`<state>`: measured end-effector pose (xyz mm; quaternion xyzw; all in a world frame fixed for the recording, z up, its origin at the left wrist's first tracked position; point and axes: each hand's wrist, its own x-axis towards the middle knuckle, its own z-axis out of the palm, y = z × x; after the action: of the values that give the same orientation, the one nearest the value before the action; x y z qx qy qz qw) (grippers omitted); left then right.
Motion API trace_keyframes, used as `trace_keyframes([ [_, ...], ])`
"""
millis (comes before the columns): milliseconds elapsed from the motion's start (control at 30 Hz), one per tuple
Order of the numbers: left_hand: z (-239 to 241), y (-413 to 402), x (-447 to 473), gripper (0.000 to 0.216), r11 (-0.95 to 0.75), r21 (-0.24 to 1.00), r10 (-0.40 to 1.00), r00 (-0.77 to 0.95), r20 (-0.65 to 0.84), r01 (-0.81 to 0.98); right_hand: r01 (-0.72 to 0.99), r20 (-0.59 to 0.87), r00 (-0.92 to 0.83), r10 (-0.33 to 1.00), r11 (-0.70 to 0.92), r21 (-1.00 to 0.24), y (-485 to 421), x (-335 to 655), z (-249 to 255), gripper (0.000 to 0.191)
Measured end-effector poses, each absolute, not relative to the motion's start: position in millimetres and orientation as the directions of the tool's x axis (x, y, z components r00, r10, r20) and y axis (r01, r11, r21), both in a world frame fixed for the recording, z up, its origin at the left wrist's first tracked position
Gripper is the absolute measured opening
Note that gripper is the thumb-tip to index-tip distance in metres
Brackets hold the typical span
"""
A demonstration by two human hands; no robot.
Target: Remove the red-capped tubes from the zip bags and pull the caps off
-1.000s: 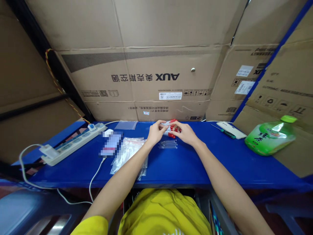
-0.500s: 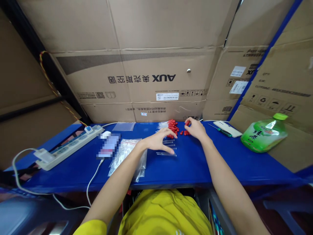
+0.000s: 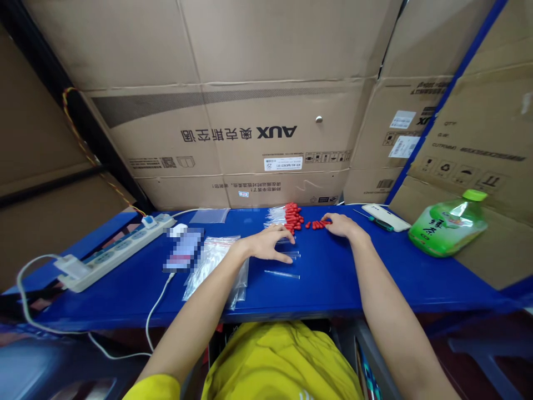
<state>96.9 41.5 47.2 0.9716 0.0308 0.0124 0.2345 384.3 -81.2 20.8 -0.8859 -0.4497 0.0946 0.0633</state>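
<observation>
My left hand (image 3: 268, 244) hovers low over several thin clear tubes (image 3: 293, 254), thumb and fingers spread apart. One clear tube (image 3: 283, 274) lies separately, nearer the table's front edge. My right hand (image 3: 339, 225) rests at the right end of a short row of loose red rubber bulbs (image 3: 316, 225), its fingertips closed around the end bulb, which they partly hide. Behind and between my hands is a pile of clear tubes with red bulbs on their ends (image 3: 293, 214), looking like droppers.
Clear plastic bags (image 3: 216, 261) and a phone (image 3: 185, 250) lie left, beside a white power strip (image 3: 120, 253) with cables. A green-handled screwdriver (image 3: 381, 223), a cream-coloured flat object (image 3: 387, 216) and a green bottle (image 3: 447, 225) are right. Cardboard (image 3: 233, 111) walls the back.
My right hand has lowered from above the loose bulbs to the table at their right end. My left hand has shifted slightly; one clear tube now lies apart, closer to the front.
</observation>
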Motion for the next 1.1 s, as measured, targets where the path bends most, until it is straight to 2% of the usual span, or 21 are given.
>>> trace_keyframes([
  [133, 48, 32, 96, 0.093, -0.885, 0.462, 0.036, 0.997, -0.063, 0.061, 0.765, -0.108, 0.603, 0.791, -0.611, -0.206, -83, 386, 22, 0.048],
  [200, 46, 31, 96, 0.099, -0.894, 0.443, 0.021, 0.994, -0.108, 0.067, 0.736, -0.114, 0.639, 0.761, -0.647, -0.199, -84, 386, 23, 0.047],
  [300, 42, 35, 96, 0.093, -0.899, 0.434, 0.015, 0.995, -0.097, 0.056, 0.696, -0.104, 0.685, 0.721, -0.689, -0.200, -85, 386, 26, 0.044],
  [467, 36, 44, 97, 0.070, -0.877, 0.481, 0.033, 0.999, 0.019, 0.020, 0.665, -0.052, 0.721, 0.690, -0.712, -0.224, -83, 385, 25, 0.041],
  [900, 30, 50, 106, 0.044, -0.844, 0.536, 0.055, 0.986, 0.156, -0.038, 0.636, -0.009, 0.745, 0.667, -0.714, -0.294, -82, 381, 20, 0.033],
  [1000, 30, 49, 107, 0.043, -0.854, 0.518, 0.055, 0.986, 0.157, -0.035, 0.626, 0.088, 0.767, 0.636, -0.710, -0.323, -81, 376, 26, 0.035],
  [1100, 32, 49, 107, 0.042, -0.876, 0.481, 0.062, 0.981, 0.187, -0.036, 0.751, 0.259, 0.648, 0.716, -0.542, -0.378, -74, 364, 31, 0.033],
])
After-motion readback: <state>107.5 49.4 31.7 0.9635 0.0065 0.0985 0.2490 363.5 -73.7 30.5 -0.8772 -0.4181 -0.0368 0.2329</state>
